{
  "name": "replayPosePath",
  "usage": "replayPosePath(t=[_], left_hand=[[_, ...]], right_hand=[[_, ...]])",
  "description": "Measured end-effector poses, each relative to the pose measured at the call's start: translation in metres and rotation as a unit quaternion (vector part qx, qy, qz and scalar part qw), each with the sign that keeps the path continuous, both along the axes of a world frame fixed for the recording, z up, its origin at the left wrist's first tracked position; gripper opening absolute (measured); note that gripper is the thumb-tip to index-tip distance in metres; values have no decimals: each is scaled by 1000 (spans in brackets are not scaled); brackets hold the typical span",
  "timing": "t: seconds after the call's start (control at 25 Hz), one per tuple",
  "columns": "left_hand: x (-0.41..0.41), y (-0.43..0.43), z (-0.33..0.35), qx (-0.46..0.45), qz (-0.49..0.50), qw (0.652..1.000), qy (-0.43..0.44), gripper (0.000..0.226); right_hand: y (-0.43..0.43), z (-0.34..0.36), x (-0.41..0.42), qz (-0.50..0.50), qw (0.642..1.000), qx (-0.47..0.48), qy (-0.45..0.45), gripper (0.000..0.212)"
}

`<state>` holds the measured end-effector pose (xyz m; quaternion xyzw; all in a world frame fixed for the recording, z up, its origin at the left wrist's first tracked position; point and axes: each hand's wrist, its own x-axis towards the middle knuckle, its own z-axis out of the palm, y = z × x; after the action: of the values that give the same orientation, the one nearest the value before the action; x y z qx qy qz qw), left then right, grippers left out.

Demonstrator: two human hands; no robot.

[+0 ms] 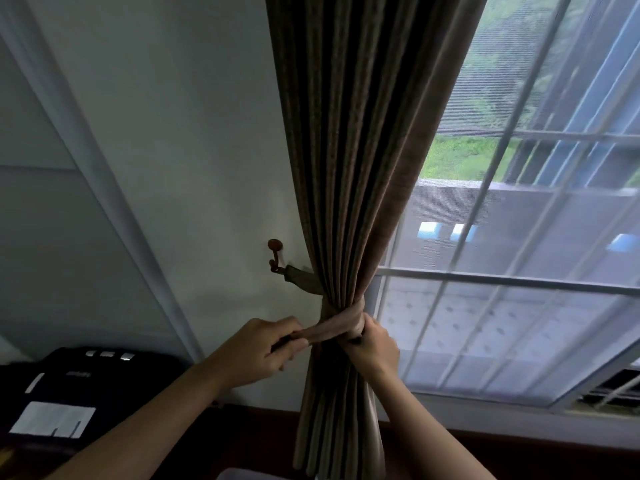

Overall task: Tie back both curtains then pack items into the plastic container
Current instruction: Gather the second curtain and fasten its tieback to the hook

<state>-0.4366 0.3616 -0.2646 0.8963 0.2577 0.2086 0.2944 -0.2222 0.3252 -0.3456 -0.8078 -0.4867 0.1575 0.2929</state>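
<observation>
Through the head camera, a brown pleated curtain (349,168) hangs down the middle of the frame, broad at the top and drawn into a tight bundle a little below centre. A tieback band (341,323) of matching cloth wraps round that bundle at its narrowest point. One end of the band runs up and left to a small dark-red hook (275,254) fixed on the white wall (190,133), just left of the curtain. The other end comes forward and left across the front of the folds.

The left hand (266,344) sits left of the bundle, in the lower centre of the frame, and pinches that free end between thumb and curled fingers (the very tip of the band is hidden inside the grip). The right hand (372,348) is on the right side of the bundle. Its fingers are curled round the gathered curtain where the band turns behind it, touching the band's lower edge. Both forearms reach up from the bottom edge.

Below the band the curtain falls in loose folds to the bottom of the frame. On the right, a barred, screened window (519,237) shows greenery outside. In the lower left lies a black case (69,386) with pale patches.
</observation>
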Motion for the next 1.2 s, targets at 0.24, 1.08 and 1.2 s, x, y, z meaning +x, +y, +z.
replayPosePath(t=[0.24,1.08,1.2], left_hand=[[-3,14,-24,-187,111,971,-102,17],[-7,70,-42,-136,236,951,-146,25],[1,68,-28,-162,209,955,-133,24]], right_hand=[[1,1,0,4,999,0,44,66],[26,22,-3,117,970,143,158,108],[33,24,-10,107,964,171,174,107]])
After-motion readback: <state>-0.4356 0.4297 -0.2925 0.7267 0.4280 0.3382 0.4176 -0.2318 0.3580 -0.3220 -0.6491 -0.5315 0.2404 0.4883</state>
